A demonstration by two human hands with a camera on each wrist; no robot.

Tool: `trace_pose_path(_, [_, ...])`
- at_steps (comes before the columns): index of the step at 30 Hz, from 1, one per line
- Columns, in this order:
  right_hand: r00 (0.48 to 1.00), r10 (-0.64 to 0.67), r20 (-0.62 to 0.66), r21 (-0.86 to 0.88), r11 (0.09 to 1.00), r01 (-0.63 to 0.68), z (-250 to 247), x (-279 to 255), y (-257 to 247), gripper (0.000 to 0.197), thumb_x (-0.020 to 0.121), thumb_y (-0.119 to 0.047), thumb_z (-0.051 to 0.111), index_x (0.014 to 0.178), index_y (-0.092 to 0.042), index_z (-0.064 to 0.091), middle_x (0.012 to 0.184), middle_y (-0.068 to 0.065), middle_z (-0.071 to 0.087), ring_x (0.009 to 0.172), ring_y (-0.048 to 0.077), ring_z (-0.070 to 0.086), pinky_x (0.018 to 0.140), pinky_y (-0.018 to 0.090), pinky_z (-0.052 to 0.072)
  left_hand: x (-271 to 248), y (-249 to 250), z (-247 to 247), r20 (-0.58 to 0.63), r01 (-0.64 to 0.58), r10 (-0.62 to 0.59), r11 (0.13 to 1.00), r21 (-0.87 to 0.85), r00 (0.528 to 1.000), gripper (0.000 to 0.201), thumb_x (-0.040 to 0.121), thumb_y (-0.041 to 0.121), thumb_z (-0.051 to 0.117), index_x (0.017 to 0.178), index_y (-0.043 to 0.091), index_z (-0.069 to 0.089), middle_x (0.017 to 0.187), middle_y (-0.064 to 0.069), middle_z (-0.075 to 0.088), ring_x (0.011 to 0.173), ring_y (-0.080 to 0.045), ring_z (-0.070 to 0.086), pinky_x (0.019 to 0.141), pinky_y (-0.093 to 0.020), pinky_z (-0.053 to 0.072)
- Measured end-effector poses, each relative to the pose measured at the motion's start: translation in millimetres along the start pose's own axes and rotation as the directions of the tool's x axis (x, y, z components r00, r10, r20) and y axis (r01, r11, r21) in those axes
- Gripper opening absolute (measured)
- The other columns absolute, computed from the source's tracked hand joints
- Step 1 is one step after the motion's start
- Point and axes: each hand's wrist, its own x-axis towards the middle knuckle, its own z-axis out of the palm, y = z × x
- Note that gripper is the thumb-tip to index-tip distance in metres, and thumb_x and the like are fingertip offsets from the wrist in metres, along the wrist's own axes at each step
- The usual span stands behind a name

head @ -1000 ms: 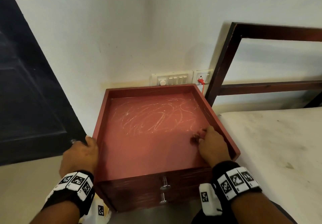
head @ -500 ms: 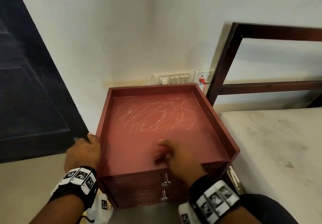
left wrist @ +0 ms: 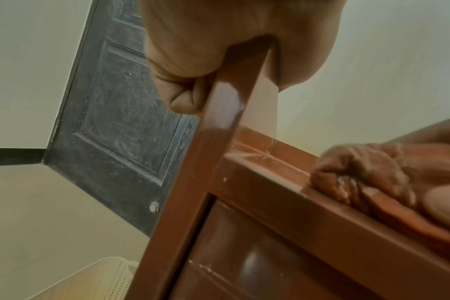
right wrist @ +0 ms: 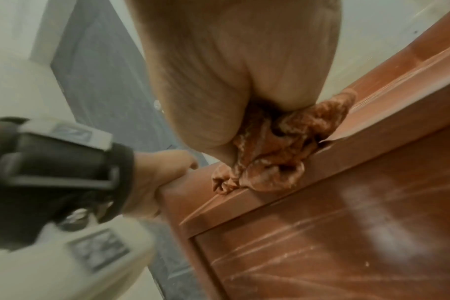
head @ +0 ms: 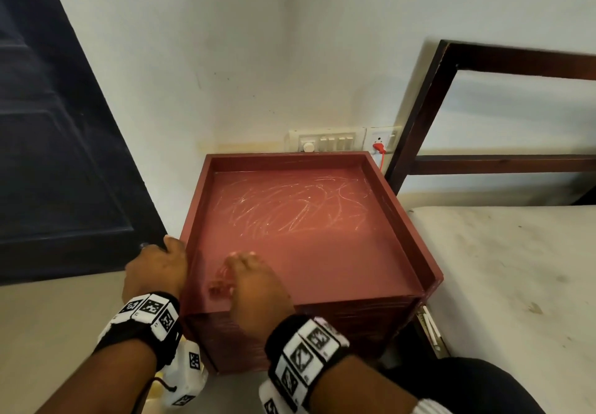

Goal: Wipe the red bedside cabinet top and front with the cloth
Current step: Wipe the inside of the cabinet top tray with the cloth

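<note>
1. Because a one-handed wipe would push a light cabinet about, the left hand [head: 154,268] is clamped on the raised left rim of the red bedside cabinet [head: 322,252], thumb inside the rim and fingers wrapped down the outside, as the left wrist view shows; I judge this to be a brace, not part of the wiping.
2. Bunched into a wad, the cloth [right wrist: 270,150] sits under the right hand [head: 254,288], whose fingers curl round it and press it onto the cabinet top at the near left corner, right at the front edge. A wad gives the palm something firm to bear down on.
3. Both hands are therefore closed on something and lie near each other, with the left rim between them.
4. Pale scribbled streaks [head: 290,207] remain across the far half of the top, so I judge the top only partly done and the front [right wrist: 347,233], which shows white smears in the right wrist view, not yet wiped.
5. Since the cabinet stands in a corner between a dark door [head: 58,155] and a bed [head: 516,284], the person works from the front, reaching forward over the near edge.
</note>
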Motion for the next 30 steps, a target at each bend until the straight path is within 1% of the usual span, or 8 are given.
trace_pose_path(3, [0.997,-0.075,0.027,0.100,0.992,0.072,-13,-26,16,0.063,0.083,-0.008,0.048,0.144,-0.021,0.052,0.148,0.001,0.053,0.139,0.022,0.045,0.117,0.035,0.036,2,-1,0,0.000,0.012,-0.012,0.999,-0.037,1.000,0.068,0.101,0.049,0.028,0.101,-0.007,0.068,0.108,-0.034,0.066,0.105,-0.050,0.061,0.092,-0.049,0.047])
trace_pose_path(6, [0.984,0.157,-0.080,0.167,0.976,-0.142,-54,-46,63,0.055,0.090,-0.003,0.047,0.137,-0.029,0.058,0.132,-0.008,0.063,0.120,0.011,0.058,0.112,0.027,0.042,5,-1,1,0.023,0.005,-0.004,0.999,-0.047,1.000,0.069,0.101,0.048,0.028,0.100,-0.006,0.070,0.108,-0.034,0.067,0.106,-0.049,0.061,0.094,-0.049,0.047])
trace_pose_path(10, [0.783,0.549,-0.292,0.276,0.832,-0.480,-115,-51,130,0.034,0.099,-0.008,0.057,0.129,-0.023,0.062,0.122,0.000,0.064,0.115,0.019,0.060,0.104,0.033,0.044,8,-1,2,0.058,0.003,-0.001,0.999,-0.036,0.998,0.069,0.103,0.045,0.027,0.103,-0.007,0.072,0.112,-0.034,0.067,0.112,-0.049,0.060,0.102,-0.049,0.045])
trace_pose_path(13, [0.692,0.629,-0.354,0.239,0.776,-0.584,-109,-14,157,0.032,0.095,-0.009,0.057,0.127,-0.013,0.061,0.130,0.010,0.061,0.125,0.031,0.056,0.110,0.045,0.045,8,0,2,0.049,0.007,-0.005,0.999,-0.040,0.999,0.070,0.103,0.045,0.026,0.104,-0.008,0.072,0.113,-0.034,0.067,0.112,-0.049,0.060,0.102,-0.050,0.045])
trace_pose_path(16, [0.808,0.511,-0.294,0.096,0.857,-0.507,-52,30,121,0.041,0.088,-0.015,0.055,0.129,-0.018,0.059,0.133,0.008,0.057,0.129,0.028,0.052,0.110,0.045,0.046,7,1,2,0.035,0.012,-0.011,0.999,-0.044,0.999,0.070,0.104,0.045,0.025,0.104,-0.008,0.071,0.114,-0.034,0.066,0.112,-0.050,0.059,0.102,-0.050,0.044])
trace_pose_path(19, [0.969,0.188,-0.161,0.075,0.981,-0.178,12,38,26,0.037,0.088,-0.016,0.046,0.121,-0.024,0.060,0.133,0.004,0.057,0.130,0.024,0.050,0.111,0.041,0.042,4,3,-1,0.029,0.021,-0.019,0.998,-0.057,0.999,0.071,0.104,0.047,0.025,0.104,-0.007,0.071,0.113,-0.033,0.067,0.112,-0.049,0.059,0.099,-0.049,0.044])
trace_pose_path(24, [0.990,-0.130,-0.060,0.060,0.989,0.133,15,5,-19,0.054,0.088,-0.008,0.057,0.141,-0.021,0.054,0.149,0.002,0.052,0.140,0.022,0.041,0.118,0.030,0.031,-3,3,-5,0.009,0.029,-0.028,0.995,-0.097,1.000,0.070,0.106,0.048,0.025,0.104,-0.005,0.071,0.112,-0.031,0.068,0.110,-0.048,0.061,0.094,-0.047,0.045])
trace_pose_path(30, [0.953,0.259,-0.159,0.238,0.946,-0.218,-76,-37,84,0.044,0.094,-0.008,0.064,0.134,-0.026,0.062,0.123,-0.002,0.068,0.111,0.011,0.061,0.110,0.029,0.044,0,3,-2,0.011,0.016,-0.015,0.994,-0.106,1.000,0.068,0.107,0.047,0.026,0.097,-0.003,0.072,0.108,-0.028,0.069,0.107,-0.045,0.061,0.086,-0.042,0.042])
